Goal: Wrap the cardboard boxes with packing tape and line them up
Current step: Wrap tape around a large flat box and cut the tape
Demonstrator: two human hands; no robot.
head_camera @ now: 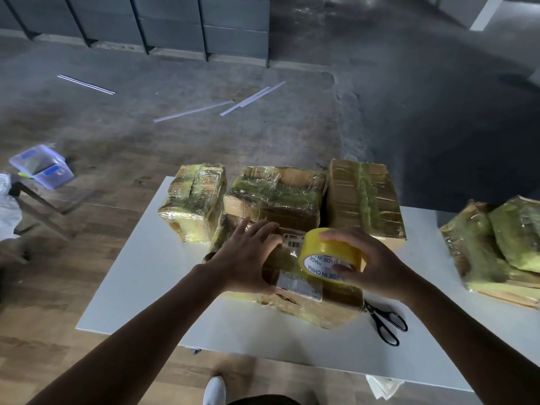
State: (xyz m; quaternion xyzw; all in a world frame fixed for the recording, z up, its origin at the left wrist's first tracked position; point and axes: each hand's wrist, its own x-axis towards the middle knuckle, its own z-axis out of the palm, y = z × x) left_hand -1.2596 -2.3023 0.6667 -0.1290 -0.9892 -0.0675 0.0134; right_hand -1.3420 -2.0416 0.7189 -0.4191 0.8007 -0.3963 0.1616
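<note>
My L hand (pixel 245 255) lies flat on top of the box (pixel 306 299) in front of me, fingers spread, nothing gripped. R hand (pixel 371 267) grips the yellow tape roll (pixel 330 252), thumb in the core and fingers over the rim. The roll sits on that box's top, R side, by the shipping label. Close behind the box are 3 taped boxes (pixel 274 197) in a row. Scissors (pixel 385 323) lie just R of the box on the white surface (pixel 140 287). Well R of the box are more wrapped boxes (pixel 496 252).
</note>
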